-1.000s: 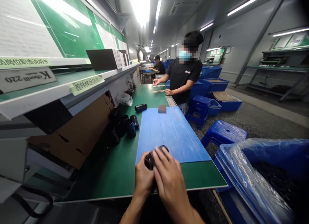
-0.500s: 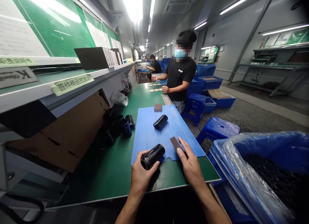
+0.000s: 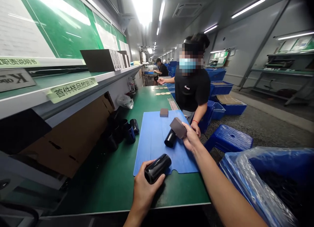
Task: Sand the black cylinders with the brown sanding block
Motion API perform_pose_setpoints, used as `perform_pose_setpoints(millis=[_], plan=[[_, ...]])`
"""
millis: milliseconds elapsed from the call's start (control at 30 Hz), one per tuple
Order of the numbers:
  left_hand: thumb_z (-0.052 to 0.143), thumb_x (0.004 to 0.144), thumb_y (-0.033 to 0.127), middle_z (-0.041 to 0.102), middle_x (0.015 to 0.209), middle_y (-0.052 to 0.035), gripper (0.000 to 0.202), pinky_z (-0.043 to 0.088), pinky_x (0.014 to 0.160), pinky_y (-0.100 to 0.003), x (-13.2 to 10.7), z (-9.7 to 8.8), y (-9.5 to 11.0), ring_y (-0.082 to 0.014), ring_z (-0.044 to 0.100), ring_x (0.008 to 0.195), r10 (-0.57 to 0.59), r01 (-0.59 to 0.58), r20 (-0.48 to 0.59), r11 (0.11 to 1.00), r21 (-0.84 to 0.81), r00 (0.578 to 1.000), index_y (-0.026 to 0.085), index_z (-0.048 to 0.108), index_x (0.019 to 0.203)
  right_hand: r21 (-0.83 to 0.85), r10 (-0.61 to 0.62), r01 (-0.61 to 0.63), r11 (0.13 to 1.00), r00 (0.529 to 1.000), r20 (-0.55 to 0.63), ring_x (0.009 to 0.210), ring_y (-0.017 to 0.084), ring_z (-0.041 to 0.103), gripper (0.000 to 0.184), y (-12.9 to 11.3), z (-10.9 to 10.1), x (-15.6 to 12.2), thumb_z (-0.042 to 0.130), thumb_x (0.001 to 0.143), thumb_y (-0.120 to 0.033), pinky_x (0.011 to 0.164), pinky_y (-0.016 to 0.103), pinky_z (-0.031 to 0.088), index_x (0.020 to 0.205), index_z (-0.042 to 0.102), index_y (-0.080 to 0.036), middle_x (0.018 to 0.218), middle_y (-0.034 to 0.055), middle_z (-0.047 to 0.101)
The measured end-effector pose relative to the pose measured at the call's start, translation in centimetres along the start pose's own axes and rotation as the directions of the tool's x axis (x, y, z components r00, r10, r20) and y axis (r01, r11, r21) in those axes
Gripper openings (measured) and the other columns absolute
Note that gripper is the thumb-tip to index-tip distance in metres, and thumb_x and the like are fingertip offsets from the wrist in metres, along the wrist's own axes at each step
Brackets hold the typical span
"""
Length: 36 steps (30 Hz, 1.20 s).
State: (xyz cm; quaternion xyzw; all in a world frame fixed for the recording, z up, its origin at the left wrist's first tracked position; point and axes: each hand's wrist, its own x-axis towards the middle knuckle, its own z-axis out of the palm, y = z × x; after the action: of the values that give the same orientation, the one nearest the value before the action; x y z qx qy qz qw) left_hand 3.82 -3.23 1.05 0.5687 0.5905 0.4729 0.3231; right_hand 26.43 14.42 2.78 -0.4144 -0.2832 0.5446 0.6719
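Observation:
My left hand [image 3: 145, 184] is wrapped round a glossy black cylinder [image 3: 158, 168], tilted with its open end toward me, above the near edge of the blue board [image 3: 149, 138]. Stretched forward over the board, my right hand [image 3: 191, 137] grips a brown sanding block [image 3: 178, 127] by its right side. Below that block lies a second black cylinder [image 3: 169, 139], partly covered by it. Another brown block [image 3: 164, 112] rests at the board's far edge.
Several black cylinders [image 3: 129, 134] stand on the green table [image 3: 103, 181] at left. A co-worker [image 3: 192, 86] stands beyond the board, one hand low beside the table's right edge. At right are a blue stool [image 3: 230, 137] and a plastic-lined blue bin [image 3: 245, 168].
My right hand has reached forward with the sanding block, over the lying cylinder. My left hand still holds its cylinder. The co-worker has leaned closer and lowered one arm. The view has shifted slightly.

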Motion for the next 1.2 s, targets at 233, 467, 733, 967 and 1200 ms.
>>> perform_pose_setpoints(millis=[233,467,733,967,1200], plan=[[0.080,0.072,0.030,0.074,0.104,-0.0048,0.044,0.055,0.089,-0.035,-0.2,-0.4,-0.3,-0.0242,0.071,0.097,0.005,0.000,0.037,0.993,-0.117,0.999,0.022,0.065,0.112,0.129,0.283,-0.304,0.944,0.946,0.158,0.100,0.021,0.066,0.033,4.4,8.7,0.2,0.062,0.097,-0.037,0.085,0.040,0.057,0.123,0.060,-0.016,0.121,0.0082,0.063],[0.080,0.073,0.032,0.073,0.102,-0.0048,0.042,0.054,0.087,-0.033,-0.5,-2.0,-0.9,-0.0236,0.070,0.095,-0.028,0.021,-0.041,0.989,-0.144,0.999,0.021,0.063,0.110,0.217,0.386,-0.437,0.873,0.890,0.243,0.101,0.021,0.065,0.035,7.3,12.4,-0.8,0.062,0.098,-0.038,0.085,0.041,0.057,0.125,0.059,-0.017,0.122,0.0084,0.063],[0.082,0.072,0.040,0.073,0.102,-0.0063,0.048,0.054,0.086,-0.034,-0.2,-4.3,-1.4,-0.0240,0.070,0.093,-0.070,0.059,-0.121,0.994,-0.089,0.990,0.019,0.065,0.112,0.223,0.364,-0.406,0.886,0.908,0.208,0.096,0.019,0.066,0.035,9.4,13.8,-2.3,0.061,0.098,-0.040,0.082,0.039,0.058,0.123,0.060,-0.016,0.118,0.0078,0.064],[0.082,0.073,0.034,0.072,0.117,-0.0086,0.052,0.052,0.097,-0.037,0.3,-2.2,-0.6,-0.0258,0.069,0.106,-0.033,0.030,-0.027,0.993,-0.110,0.999,0.021,0.065,0.121,0.025,0.155,-0.157,0.987,0.986,0.058,0.104,0.023,0.067,0.031,2.7,5.2,-6.7,0.051,0.100,-0.040,0.090,0.041,0.056,0.119,0.066,-0.020,0.116,0.0066,0.071],[0.079,0.072,0.027,0.075,0.112,-0.0074,0.046,0.054,0.094,-0.036,0.9,2.9,0.4,-0.0253,0.070,0.104,-0.003,0.011,0.055,0.989,-0.148,0.998,0.020,0.068,0.116,-0.743,-0.301,0.523,0.416,0.851,0.431,0.149,0.026,0.031,0.051,0.9,-1.3,-19.8,0.055,0.098,-0.028,0.121,0.048,0.025,0.148,0.048,-0.031,0.156,0.0012,0.044]])
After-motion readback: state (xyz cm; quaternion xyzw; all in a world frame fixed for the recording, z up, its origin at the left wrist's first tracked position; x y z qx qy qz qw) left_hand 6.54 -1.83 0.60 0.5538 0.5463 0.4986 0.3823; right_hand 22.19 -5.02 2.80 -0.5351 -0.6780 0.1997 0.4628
